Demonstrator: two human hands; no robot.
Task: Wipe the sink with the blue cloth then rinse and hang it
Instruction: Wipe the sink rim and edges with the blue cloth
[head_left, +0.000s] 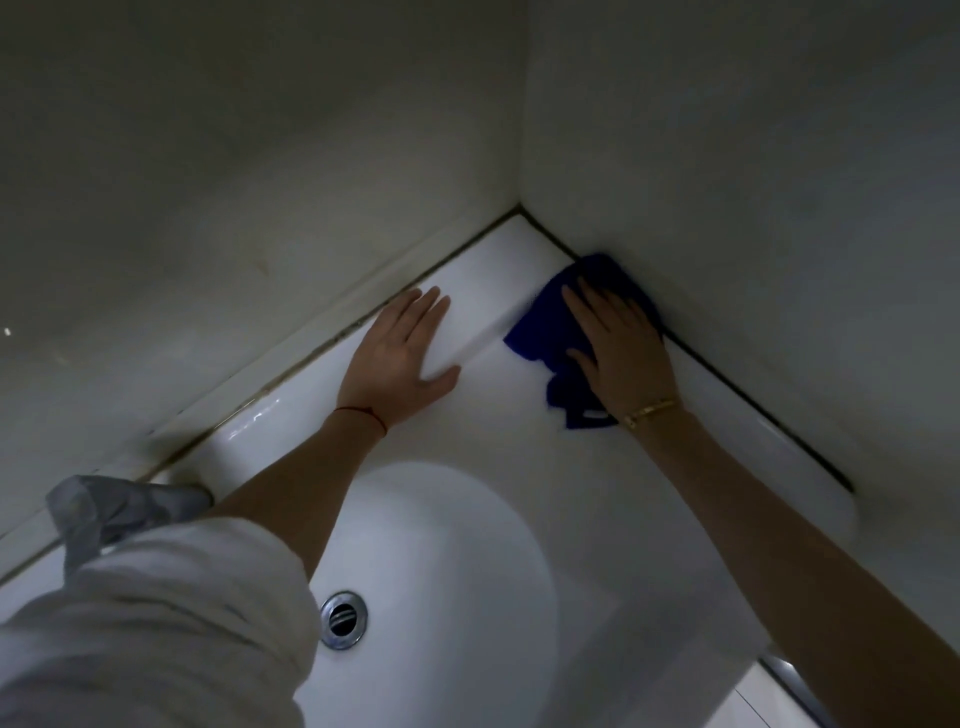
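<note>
White walls meet at the corner behind the sink (483, 415). Flat, straight fingers of the right hand (618, 345) press the blue cloth (540, 322) onto the back ledge, tight against the side wall. Left hand (400, 353) rests spread beside it. Below, the basin holds only its drain (343, 618).

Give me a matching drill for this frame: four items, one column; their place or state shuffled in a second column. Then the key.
Items
1. blue cloth
2. left hand
3. drain
4. gold bracelet

Place or state
A. flat and bare on the sink's back ledge
B. on the right wrist
C. at the bottom of the basin
D. pressed under the right hand, near the wall corner

Pairs: 1-D, 2-A, 3-C, 4-B
</note>
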